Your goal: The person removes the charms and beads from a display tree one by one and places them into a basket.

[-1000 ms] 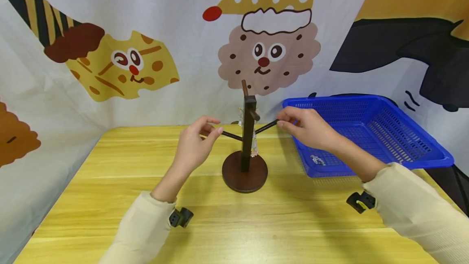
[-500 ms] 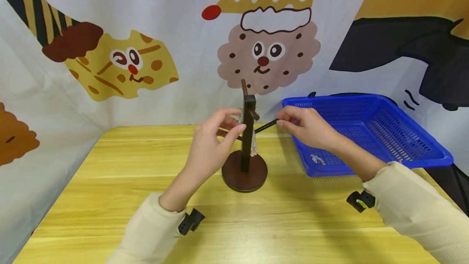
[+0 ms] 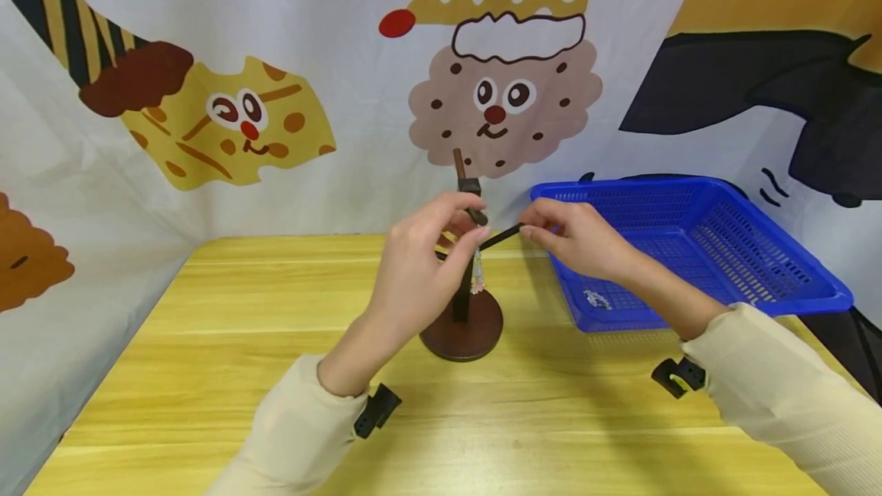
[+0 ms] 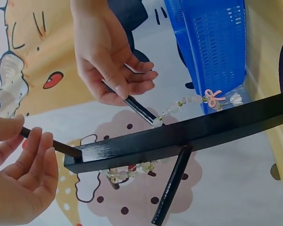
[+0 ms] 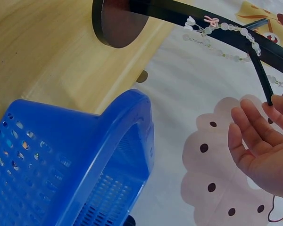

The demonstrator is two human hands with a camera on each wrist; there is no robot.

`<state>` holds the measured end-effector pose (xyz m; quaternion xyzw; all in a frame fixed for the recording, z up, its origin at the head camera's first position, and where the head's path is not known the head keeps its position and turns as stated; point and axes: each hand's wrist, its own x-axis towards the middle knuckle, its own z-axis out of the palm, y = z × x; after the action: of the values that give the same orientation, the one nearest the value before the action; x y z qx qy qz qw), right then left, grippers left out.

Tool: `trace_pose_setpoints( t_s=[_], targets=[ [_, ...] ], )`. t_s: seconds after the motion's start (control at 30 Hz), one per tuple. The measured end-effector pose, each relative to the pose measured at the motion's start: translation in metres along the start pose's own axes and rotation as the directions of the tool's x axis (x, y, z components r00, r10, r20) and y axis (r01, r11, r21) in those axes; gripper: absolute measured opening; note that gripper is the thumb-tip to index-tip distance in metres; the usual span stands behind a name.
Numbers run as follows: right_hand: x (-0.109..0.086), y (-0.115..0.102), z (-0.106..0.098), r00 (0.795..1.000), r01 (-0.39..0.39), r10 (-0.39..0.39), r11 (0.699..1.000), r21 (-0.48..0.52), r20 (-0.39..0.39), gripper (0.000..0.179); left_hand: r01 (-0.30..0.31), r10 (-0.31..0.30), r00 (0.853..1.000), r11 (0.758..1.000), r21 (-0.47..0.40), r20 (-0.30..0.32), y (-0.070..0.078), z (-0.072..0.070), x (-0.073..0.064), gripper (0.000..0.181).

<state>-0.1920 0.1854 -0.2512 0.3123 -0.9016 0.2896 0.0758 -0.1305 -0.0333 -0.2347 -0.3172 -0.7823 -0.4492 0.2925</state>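
A dark wooden jewelry stand (image 3: 462,339) with a round base and several pegs rises from the table. My left hand (image 3: 416,262) reaches across its post, thumb and fingertips pinching the end of the front upper peg (image 4: 54,143). On the right, my right hand (image 3: 586,239) pinches the tip of the lower right peg (image 5: 262,77). From that peg hangs a beaded bracelet (image 5: 231,28) with a pink bow and a white flower charm. Another beaded bracelet (image 4: 132,173) shows behind the post in the left wrist view. The left peg (image 4: 172,186) sticks out bare.
A blue plastic basket (image 3: 689,312) stands at the right, close to my right forearm. A small clear beaded piece (image 3: 598,300) lies inside its near corner. Behind the wooden table (image 3: 276,327) hangs a printed cloth (image 3: 358,98).
My left hand has left the tip of the left peg and moved right, across the post, to the front upper peg. My right hand stays on its peg.
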Motion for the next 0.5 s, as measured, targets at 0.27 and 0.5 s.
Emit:
trace_pose_setpoints(
  t_s=[0.27, 0.5],
  targets=[
    [-0.0001, -0.0005, -0.0005, 1.0, 0.007, -0.007, 1.0, -0.001, 0.002, 0.006, -0.016, 0.016, 1.0, 1.0, 0.005, -0.017, 0.0022, 0.0025, 0.0008, 0.01],
    [-0.0001, -0.0003, -0.0002, 1.0, 0.005, -0.005, 1.0, 0.003, 0.007, 0.006, -0.021, 0.022, 1.0, 1.0, 0.01, -0.021, 0.002, 0.0032, 0.0005, 0.01]
  ],
)
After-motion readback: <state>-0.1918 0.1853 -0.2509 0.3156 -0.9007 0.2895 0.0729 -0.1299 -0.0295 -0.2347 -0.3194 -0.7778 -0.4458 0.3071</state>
